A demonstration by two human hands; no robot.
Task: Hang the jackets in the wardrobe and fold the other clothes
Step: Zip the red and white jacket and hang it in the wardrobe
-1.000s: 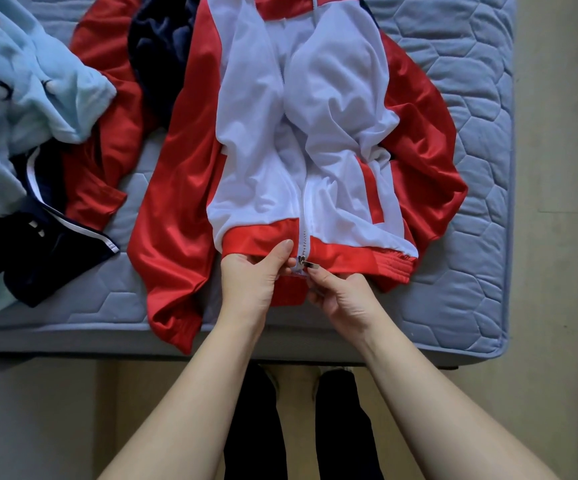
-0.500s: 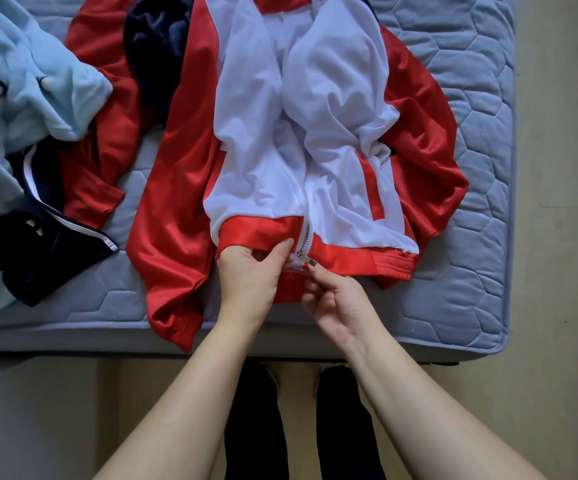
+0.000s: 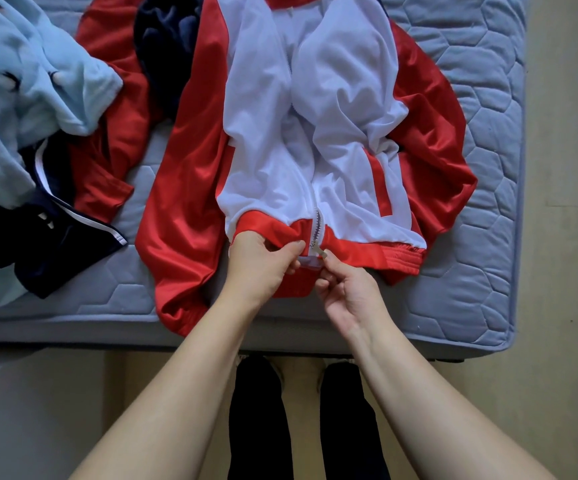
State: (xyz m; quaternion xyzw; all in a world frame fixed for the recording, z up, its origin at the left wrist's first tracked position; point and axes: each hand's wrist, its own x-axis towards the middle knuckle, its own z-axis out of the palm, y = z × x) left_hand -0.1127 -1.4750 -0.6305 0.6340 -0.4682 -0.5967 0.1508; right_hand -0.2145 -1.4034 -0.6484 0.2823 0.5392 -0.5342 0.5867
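Soft diffuse light, medium bright, slight cool cast. No hard shadows. The red satin of the jacket [image 3: 190, 216] carries broad sheen patches, and its white panels are bright but the folds stay readable. The navy garment [image 3: 166, 39] is crushed to near black with little detail. A dark shadow band runs under the mattress [image 3: 471, 289] edge, and the floor [image 3: 564, 237] is brighter on the right and dimmer lower left. Centre is sharp: the zipper pull [image 3: 319, 252] is crisp, and the left hand [image 3: 258, 263] and right hand [image 3: 351, 299] show no motion blur. Wide-angle stretch: forearms balloon at the bottom, mattress edges bow slightly, corners go a bit soft.
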